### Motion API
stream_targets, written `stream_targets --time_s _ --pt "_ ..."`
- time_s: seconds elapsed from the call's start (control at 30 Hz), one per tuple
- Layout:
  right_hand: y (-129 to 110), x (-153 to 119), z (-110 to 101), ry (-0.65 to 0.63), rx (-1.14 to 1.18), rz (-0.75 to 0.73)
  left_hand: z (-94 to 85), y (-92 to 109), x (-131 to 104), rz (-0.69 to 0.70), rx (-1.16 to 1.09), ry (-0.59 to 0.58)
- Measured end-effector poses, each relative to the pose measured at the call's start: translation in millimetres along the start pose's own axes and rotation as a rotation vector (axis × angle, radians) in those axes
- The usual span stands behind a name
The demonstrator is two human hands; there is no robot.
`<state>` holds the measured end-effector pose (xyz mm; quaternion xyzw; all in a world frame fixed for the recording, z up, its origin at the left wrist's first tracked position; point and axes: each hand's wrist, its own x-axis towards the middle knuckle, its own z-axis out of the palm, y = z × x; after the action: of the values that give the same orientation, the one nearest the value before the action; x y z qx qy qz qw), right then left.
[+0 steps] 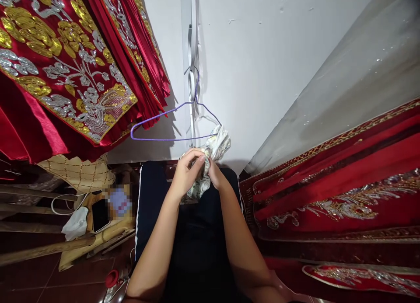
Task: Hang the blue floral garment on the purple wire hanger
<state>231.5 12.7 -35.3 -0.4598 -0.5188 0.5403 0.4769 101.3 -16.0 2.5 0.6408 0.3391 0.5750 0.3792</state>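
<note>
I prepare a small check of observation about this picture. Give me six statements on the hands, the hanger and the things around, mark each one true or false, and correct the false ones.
1. The left hand and the right hand both hold the pale patterned cloth. True.
2. The purple clothes hanger has the cloth at its left end. False: it is at the right end.
3. A smartphone lies to the person's left. True.
4. Its screen faces down. False: the dark screen faces up.
5. A red embroidered garment hangs at upper left. True.
6. Its embroidery is blue. False: gold and silver.
</note>
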Motion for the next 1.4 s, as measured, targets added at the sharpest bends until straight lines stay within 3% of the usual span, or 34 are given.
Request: stream_targets --time_s 0.13,0.23,0.33,0.43,0.5,0.57,0.63,0.73,0.87,0.93,1.0,1.07,1.17,1.27,1.33,1.4 --pt "-18 -15 0 -0.278 0.122 0.094 -7.0 -9 -1 -0.027 0.049 0.056" --pt "-38 -24 -10 -0.438 -0.007 0.019 -16.2 -21 -6 -0.165 -0.026 -0.096" --pt "-59 -29 -31 -0.531 -0.224 -0.043 -31.3 -33 -15 -0.237 0.045 -0.337" --pt "-78 -22 -53 -0.297 -0.284 -0.197 -58.0 -39 -22 -0.235 0.244 -0.5" --pt "-85 -4 -61 -0.053 -0.23 -0.363 -80.5 -38 -24 -0.257 0.384 -0.523" --pt "-83 23 -60 0.101 -0.203 -0.496 -102.6 -33 -23 -0.3 0.504 -0.517" --pt "-70 52 -52 0.105 -0.243 -0.523 -121.5 -26 -18 -0.32 0.589 -0.486" --pt "-42 82 -41 0.062 -0.326 -0.392 -145.7 -19 -2 -0.309 0.736 -0.452" --pt "-17 84 -45 0.15 -0.417 -0.37 -178.9 -19 28 -0.302 0.976 -0.423" --pt "-16 77 -52 0.173 -0.422 -0.391 -191.6 -15 44 -0.198 1.003 -0.38" --pt "-21 70 -57 0.178 -0.424 -0.378 -195.0 -4 56 -0.018 0.962 -0.338" --pt "-27 64 -57 0.183 -0.418 -0.339 -187.2 13 65 0.114 0.924 -0.309" --pt "-35 55 -50 0.11 -0.39 -0.293 -162.3 41 73 0.164 0.905 -0.219" --pt "-38 42 -41 -0.022 -0.389 -0.298 -142.3 49 83 0.185 0.883 -0.144" --pt "-40 32 -42 0.033 -0.405 -0.359 -138.6 44 92 0.196 0.916 -0.166" --pt "-42 26 -51 0.234 -0.385 -0.444 -140.3 36 100 0.207 0.956 -0.201"
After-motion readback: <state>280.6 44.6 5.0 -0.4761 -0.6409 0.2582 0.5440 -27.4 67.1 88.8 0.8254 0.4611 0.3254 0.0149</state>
